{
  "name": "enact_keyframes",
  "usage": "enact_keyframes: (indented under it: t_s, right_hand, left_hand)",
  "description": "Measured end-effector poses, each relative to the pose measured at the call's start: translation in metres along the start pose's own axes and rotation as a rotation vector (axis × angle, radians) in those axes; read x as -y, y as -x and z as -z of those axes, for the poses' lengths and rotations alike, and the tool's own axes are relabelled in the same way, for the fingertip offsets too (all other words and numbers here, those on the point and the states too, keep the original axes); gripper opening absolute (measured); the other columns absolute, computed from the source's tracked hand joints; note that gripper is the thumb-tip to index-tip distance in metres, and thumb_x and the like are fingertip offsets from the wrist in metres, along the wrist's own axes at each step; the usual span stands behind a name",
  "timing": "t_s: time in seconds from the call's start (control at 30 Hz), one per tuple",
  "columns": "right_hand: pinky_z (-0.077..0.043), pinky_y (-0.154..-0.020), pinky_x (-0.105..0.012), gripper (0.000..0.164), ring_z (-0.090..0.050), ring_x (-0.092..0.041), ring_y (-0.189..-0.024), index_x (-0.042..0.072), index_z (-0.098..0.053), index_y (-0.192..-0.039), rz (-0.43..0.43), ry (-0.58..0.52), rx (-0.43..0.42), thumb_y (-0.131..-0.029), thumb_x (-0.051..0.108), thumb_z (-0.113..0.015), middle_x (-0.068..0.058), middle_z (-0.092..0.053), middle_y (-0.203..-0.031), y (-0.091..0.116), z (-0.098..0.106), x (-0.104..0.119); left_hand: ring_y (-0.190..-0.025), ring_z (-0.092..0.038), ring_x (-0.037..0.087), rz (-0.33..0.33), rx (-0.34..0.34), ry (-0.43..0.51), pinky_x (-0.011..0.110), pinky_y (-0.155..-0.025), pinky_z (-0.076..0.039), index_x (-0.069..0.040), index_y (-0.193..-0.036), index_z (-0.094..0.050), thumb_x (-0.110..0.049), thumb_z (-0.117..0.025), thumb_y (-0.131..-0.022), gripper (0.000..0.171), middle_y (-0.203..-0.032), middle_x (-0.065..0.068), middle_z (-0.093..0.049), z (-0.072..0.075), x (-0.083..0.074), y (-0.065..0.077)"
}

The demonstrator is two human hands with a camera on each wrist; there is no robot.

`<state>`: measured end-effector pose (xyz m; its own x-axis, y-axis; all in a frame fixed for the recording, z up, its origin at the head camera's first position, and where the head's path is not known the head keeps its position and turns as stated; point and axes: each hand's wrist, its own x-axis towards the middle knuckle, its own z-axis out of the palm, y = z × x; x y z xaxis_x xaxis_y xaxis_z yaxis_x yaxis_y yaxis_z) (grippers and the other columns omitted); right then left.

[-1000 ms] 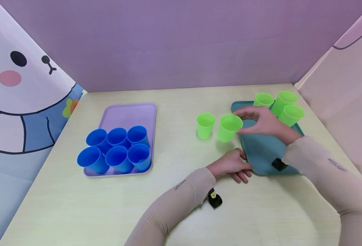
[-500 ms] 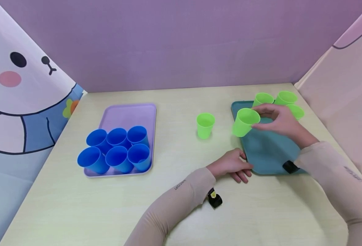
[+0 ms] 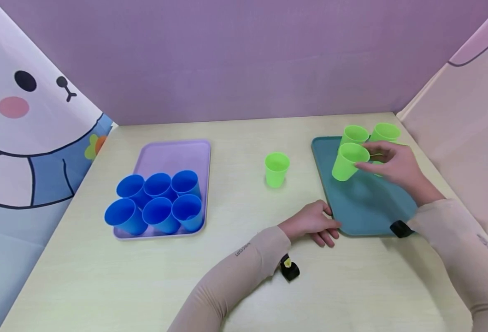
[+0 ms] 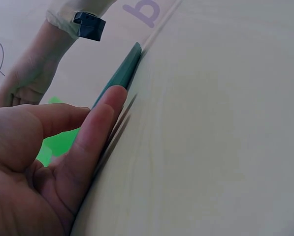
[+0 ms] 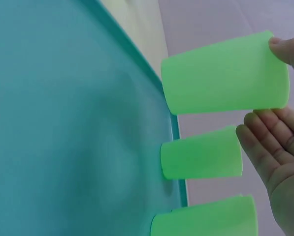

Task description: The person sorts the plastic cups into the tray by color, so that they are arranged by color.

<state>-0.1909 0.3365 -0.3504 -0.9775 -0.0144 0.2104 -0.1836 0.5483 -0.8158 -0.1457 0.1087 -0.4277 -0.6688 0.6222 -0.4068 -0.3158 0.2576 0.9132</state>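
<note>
My right hand (image 3: 397, 166) pinches a green cup (image 3: 346, 165) near its rim, thumb on the near side. The cup is slightly tilted and overlaps the teal tray (image 3: 364, 210) at its upper left. In the right wrist view the held cup (image 5: 225, 76) lies beside two other green cups. Three green cups, among them the back-left cup (image 3: 355, 133) and the back-right cup (image 3: 385, 132), stand at the tray's far end; one is mostly behind my right hand. My left hand (image 3: 312, 222) holds the tray's left edge between thumb and finger (image 4: 95, 128).
One green cup (image 3: 277, 169) stands upright on the table (image 3: 244, 258), left of the teal tray. Farther left, a purple tray (image 3: 175, 154) bears several blue cups (image 3: 161, 214) in two rows. Purple partition (image 3: 252, 60) rises behind the table.
My right hand has carried the green cup rightward from beside the other loose cup to over the teal tray. My left hand stays at the tray's edge.
</note>
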Motion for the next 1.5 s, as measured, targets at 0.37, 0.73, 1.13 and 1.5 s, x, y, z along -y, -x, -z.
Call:
enact_keyframes:
  t_s: [0.37, 0.73, 1.13, 1.5]
  right_hand:
    - [-0.050, -0.062, -0.010, 0.058, -0.058, 0.012, -0.080, -0.003, -0.062, -0.127, -0.145, 0.137, -0.098, -0.083, 0.029, -0.082, 0.034, -0.057, -0.087, 0.003, 0.009, -0.013]
    - [-0.046, -0.059, -0.010, 0.066, -0.056, 0.008, -0.081, -0.005, -0.064, -0.126, -0.143, 0.250, -0.146, -0.080, 0.038, -0.084, 0.014, -0.065, -0.093, 0.004, 0.006, -0.013]
    - [-0.044, -0.060, -0.009, 0.070, -0.049, 0.018, -0.074, -0.006, -0.061, -0.128, -0.166, 0.302, -0.063, -0.081, 0.042, -0.082, -0.028, -0.066, -0.116, 0.004, 0.005, -0.011]
    - [-0.043, -0.064, -0.008, 0.078, -0.050, 0.016, -0.078, -0.005, -0.054, -0.138, -0.194, 0.282, -0.034, -0.083, 0.043, -0.081, -0.028, -0.063, -0.122, 0.005, 0.006, -0.009]
  left_hand:
    - [-0.051, -0.067, 0.020, 0.006, -0.012, -0.006, 0.028, -0.042, -0.053, -0.006, -0.103, -0.042, -0.010, -0.067, -0.096, 0.026, -0.072, 0.010, -0.072, -0.001, 0.001, -0.002]
    - [-0.051, -0.066, 0.019, 0.011, -0.011, -0.011, 0.027, -0.042, -0.052, -0.006, -0.103, -0.042, -0.010, -0.066, -0.097, 0.025, -0.071, 0.010, -0.072, -0.001, 0.000, -0.002]
    - [-0.050, -0.065, 0.017, 0.004, -0.002, 0.002, 0.027, -0.042, -0.052, -0.006, -0.103, -0.042, -0.010, -0.066, -0.097, 0.024, -0.072, 0.010, -0.072, 0.001, 0.000, 0.000]
    - [-0.049, -0.065, 0.017, 0.010, -0.010, -0.002, 0.026, -0.042, -0.052, -0.006, -0.103, -0.042, -0.009, -0.066, -0.097, 0.024, -0.071, 0.010, -0.072, 0.000, -0.001, 0.000]
